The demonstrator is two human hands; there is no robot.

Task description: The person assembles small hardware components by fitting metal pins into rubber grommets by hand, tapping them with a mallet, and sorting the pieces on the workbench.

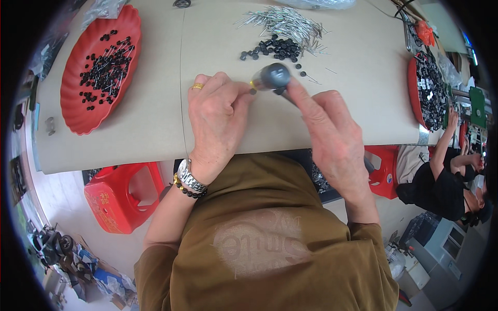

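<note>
My right hand (332, 129) grips a small mallet (276, 76) with a rounded dark grey head, a yellow tip at its far side and a dark handle; the head is slightly blurred. Between thumb and fingers, my left hand (218, 111) pinches a small round black piece (253, 92) right beside the yellow tip. Whether the two touch, I cannot tell. Beyond my hands lies a pile of small black round pieces (282, 47), and behind it a heap of thin metal pins (285, 23). A loose pin (313, 79) rests near the mallet head.
A red scalloped tray (75, 103) at the left holds black pieces, many with pins in them. On the right, another red tray (413, 96) is full of small black and silver parts. Red stools (111, 199) stand below the table edge. A person (441, 176) sits at the right.
</note>
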